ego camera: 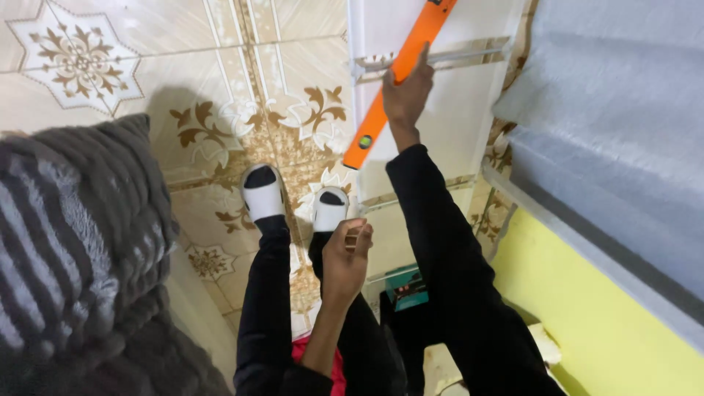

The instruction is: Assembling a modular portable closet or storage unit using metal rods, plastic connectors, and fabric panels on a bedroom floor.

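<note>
- Glossy cream floor tiles [220, 88] with brown floral scrolls fill the background from nine to twelve o'clock; a yellow wall [587, 323] runs along four o'clock under a grey, ribbed sheet [616, 110].
- At twelve o'clock a white panel [447, 117] with thin metal rails stands upright, smooth and flat.
- An orange spirit level [389, 88], long and straight-edged with a small green vial near its lower end, lies slantwise against that panel, apparently so its edge sits flush on the face.
- The right hand [407, 92], at the end of a black sleeve, presses on the level's middle with fingers spread flat rather than wrapped around it, seemingly to pin the tool against the panel.
- The left hand [346, 257] hangs near the centre, fingers loosely curled and holding nothing I can make out.
- Below it stand white slides [264, 194] over black socks, at seven o'clock from the level.
- A teal box [407, 287] sits by the panel's foot at five o'clock.
- A dark, fuzzy, striped blanket [73, 249] bulks at eight o'clock.
</note>
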